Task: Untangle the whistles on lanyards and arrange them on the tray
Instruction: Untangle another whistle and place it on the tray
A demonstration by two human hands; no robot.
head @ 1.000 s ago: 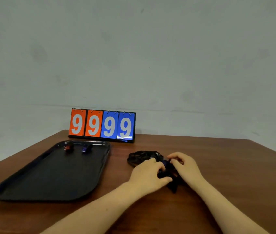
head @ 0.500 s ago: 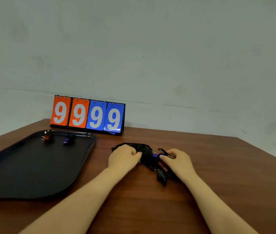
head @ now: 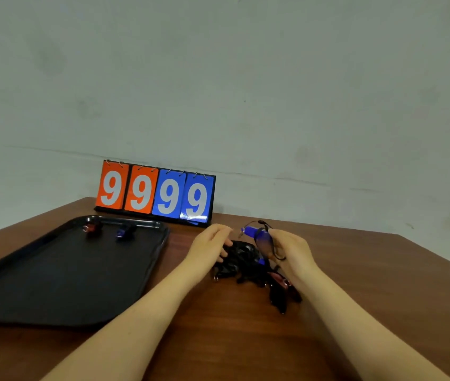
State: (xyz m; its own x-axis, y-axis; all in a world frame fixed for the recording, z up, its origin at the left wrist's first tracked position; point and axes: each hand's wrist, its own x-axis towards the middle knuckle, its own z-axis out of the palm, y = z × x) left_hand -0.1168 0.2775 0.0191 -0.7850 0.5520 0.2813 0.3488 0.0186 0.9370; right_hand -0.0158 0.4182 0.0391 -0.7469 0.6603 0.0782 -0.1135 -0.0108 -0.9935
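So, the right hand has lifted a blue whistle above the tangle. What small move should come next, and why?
Probably pull the blue whistle slowly up and away with the right hand while the left hand presses down the tangle: its cord appears to run back into that pile, so it seems not free for the tray.

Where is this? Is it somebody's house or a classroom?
Hard to say for sure. It looks like a plain practice room: a bare wooden table against an empty grey wall, a flip scoreboard showing 9999, and a black tray for sorting whistles.
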